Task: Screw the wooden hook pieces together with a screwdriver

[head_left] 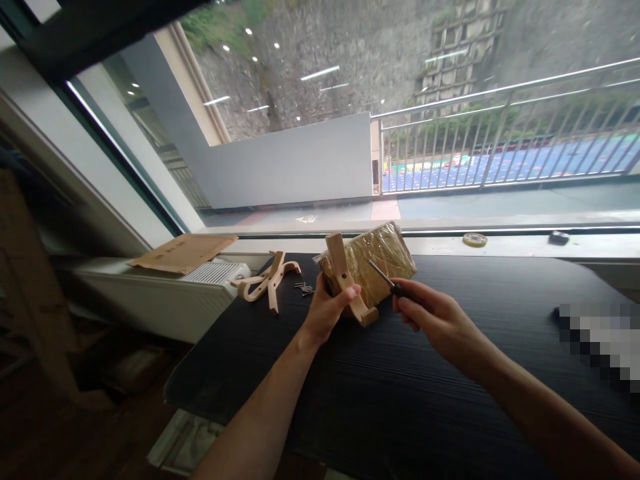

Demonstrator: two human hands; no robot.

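Note:
My left hand (327, 312) is closed around a curved light-wood piece (339, 257) with a dark hole in it and a hooked lower end; the thumb presses on its face. Directly behind that piece is a block-shaped package (383, 257) in shiny brownish-gold wrapping; whether my left fingers also grip it is hidden. A thin screwdriver (381, 273) is in my right hand (427, 308), its shaft pointing up and left across the package. Its tip is apart from the wooden piece. Several small screws (304, 288) lie on the dark table, left of my left hand.
More curved wooden pieces (273, 279) lie at the left of the black table (480, 320). Beyond its left edge, a brown paper envelope (185, 253) rests on a white radiator (213, 273). A tape roll (474, 240) and a small dark object (559, 237) sit on the windowsill.

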